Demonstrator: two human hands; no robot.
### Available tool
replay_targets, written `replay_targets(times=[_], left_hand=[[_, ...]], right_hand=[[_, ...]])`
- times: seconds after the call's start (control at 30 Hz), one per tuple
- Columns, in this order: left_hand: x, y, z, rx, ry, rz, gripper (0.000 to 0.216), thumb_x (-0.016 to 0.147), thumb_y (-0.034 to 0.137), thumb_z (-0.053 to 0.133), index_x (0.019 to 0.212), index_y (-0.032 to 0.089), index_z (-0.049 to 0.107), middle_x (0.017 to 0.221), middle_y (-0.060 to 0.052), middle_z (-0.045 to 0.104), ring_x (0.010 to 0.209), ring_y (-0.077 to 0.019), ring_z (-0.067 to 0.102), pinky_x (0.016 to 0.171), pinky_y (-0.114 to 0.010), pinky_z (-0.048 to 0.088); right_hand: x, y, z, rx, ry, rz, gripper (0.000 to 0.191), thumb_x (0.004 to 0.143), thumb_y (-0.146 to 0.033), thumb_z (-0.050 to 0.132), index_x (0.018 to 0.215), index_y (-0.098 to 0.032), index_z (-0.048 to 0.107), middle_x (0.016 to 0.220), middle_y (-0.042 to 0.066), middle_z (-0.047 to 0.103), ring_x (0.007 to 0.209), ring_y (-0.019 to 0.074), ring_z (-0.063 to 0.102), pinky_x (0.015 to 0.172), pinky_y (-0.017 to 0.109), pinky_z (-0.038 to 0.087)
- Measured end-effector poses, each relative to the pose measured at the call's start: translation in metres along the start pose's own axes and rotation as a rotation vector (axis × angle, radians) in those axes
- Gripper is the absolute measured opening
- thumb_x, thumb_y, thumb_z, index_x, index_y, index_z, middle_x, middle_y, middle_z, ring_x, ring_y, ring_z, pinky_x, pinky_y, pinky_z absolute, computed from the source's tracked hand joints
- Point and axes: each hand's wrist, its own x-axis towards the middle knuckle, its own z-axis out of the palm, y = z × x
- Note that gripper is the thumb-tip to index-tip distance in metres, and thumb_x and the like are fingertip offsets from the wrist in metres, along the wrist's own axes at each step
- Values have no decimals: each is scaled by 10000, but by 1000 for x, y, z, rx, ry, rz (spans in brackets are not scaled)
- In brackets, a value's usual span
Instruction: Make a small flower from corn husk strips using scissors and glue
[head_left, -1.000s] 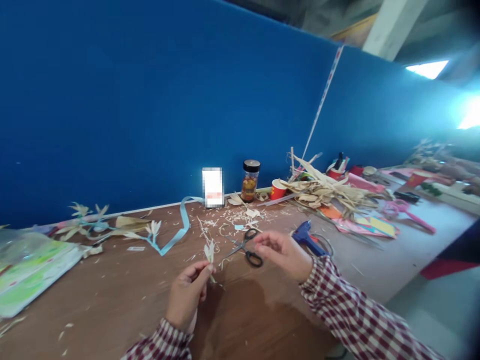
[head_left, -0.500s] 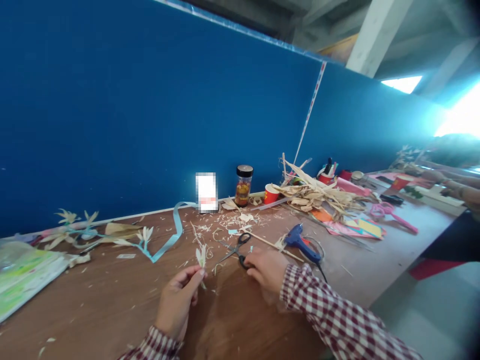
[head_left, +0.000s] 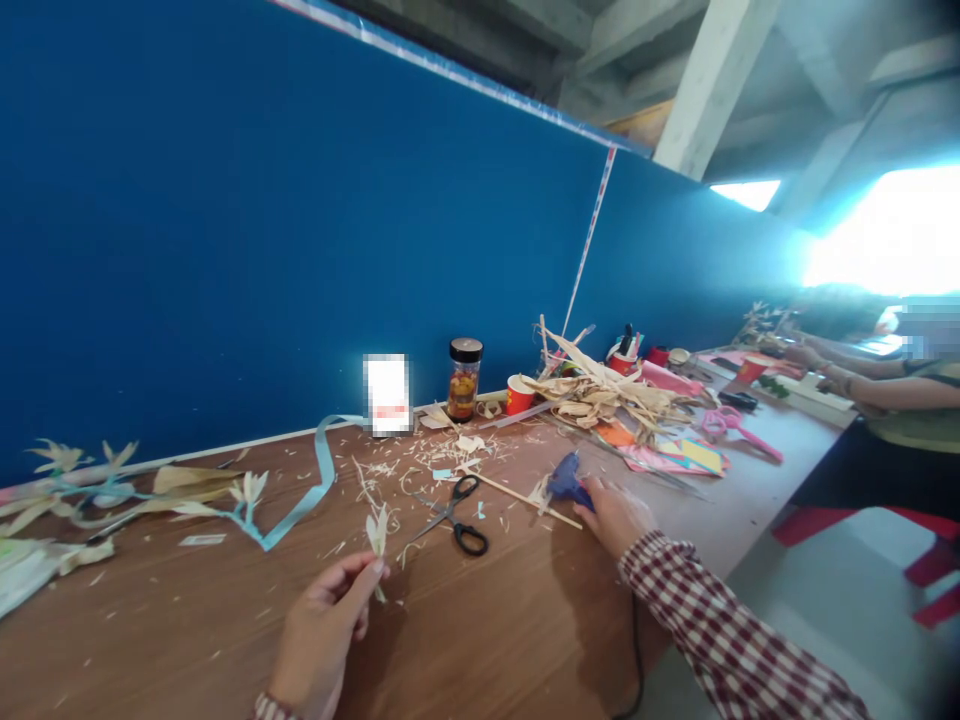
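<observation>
My left hand [head_left: 319, 635] pinches a small pale corn-husk flower [head_left: 376, 530] by its stem, just above the brown table [head_left: 480, 640]. My right hand [head_left: 619, 515] has reached right and its fingers close on the blue glue gun [head_left: 566, 480]. Black-handled scissors [head_left: 454, 518] lie between the two hands, untouched. A thin wooden stick [head_left: 521, 495] rests beside the glue gun.
A pile of dry husks [head_left: 607, 395], a red cup [head_left: 517, 395] and a dark-lidded jar [head_left: 463, 378] stand along the blue wall. A light blue ribbon [head_left: 300, 505] and husk flowers [head_left: 112, 485] lie at left. Another person's arms [head_left: 862, 385] work at far right, near pink scissors [head_left: 731, 425].
My right hand moved from beside the scissors rightward onto the glue gun. The left hand keeps hold of the husk flower. The view has turned to the right.
</observation>
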Motion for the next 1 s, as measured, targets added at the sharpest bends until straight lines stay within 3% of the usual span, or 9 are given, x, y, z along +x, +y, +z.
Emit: replay_targets(times=[0.2,0.4,0.5,0.57,0.67,0.77,0.9,1.0], left_hand=[[-1,1,0,5,-3,11,390,503,391,719,764,122,611,633,-21,625,374,-38,351,348,-176,260],[1,-3,-1,11,-16,-2,390,539,372,709,814,119,598,639,-11,610,388,-29,337,354,-164,249],[2,-6,-2,13,-20,-3,386,553,365,704,828,119,592,642,-10,606,386,-28,332,352,-165,247],[2,-6,-2,17,-22,-4,373,561,360,700,831,126,592,650,-5,604,387,-29,336,352,-166,249],[2,-6,-2,31,-33,2,356,565,369,694,815,134,599,649,-2,604,389,-34,350,354,-171,260],[1,-5,-1,37,-29,13,354,557,376,694,797,131,606,641,-4,604,385,-37,352,355,-177,267],[1,-4,0,31,-30,26,353,561,387,687,792,131,610,635,-4,602,382,-41,351,356,-182,266],[1,-4,0,37,-24,27,353,565,391,682,792,130,613,638,-7,605,379,-40,347,356,-182,263]], right_hand=[[-10,6,0,-12,135,20,232,837,-290,386,1016,-177,481,918,104,567,823,235,531,676,324,370],[-10,15,-15,72,225,41,254,841,-315,360,1052,-207,451,887,95,599,799,237,556,657,323,384],[-5,15,-25,238,345,57,308,843,-314,331,1092,-153,413,944,113,577,823,226,554,699,327,403],[0,13,-33,342,354,22,318,841,-320,329,1098,-153,413,943,106,577,816,217,554,705,326,410],[9,8,-45,476,331,-14,278,821,-366,375,1010,-189,476,832,68,586,732,203,552,664,321,420],[20,-2,-59,805,425,84,243,833,-415,351,889,-207,464,692,26,528,551,151,492,533,280,423],[33,-22,-70,1158,268,39,226,819,-442,384,798,-224,441,623,-11,467,478,117,437,433,235,389],[40,-39,-68,1189,324,-13,249,841,-441,322,854,-231,454,607,-12,468,473,115,435,443,236,391]])
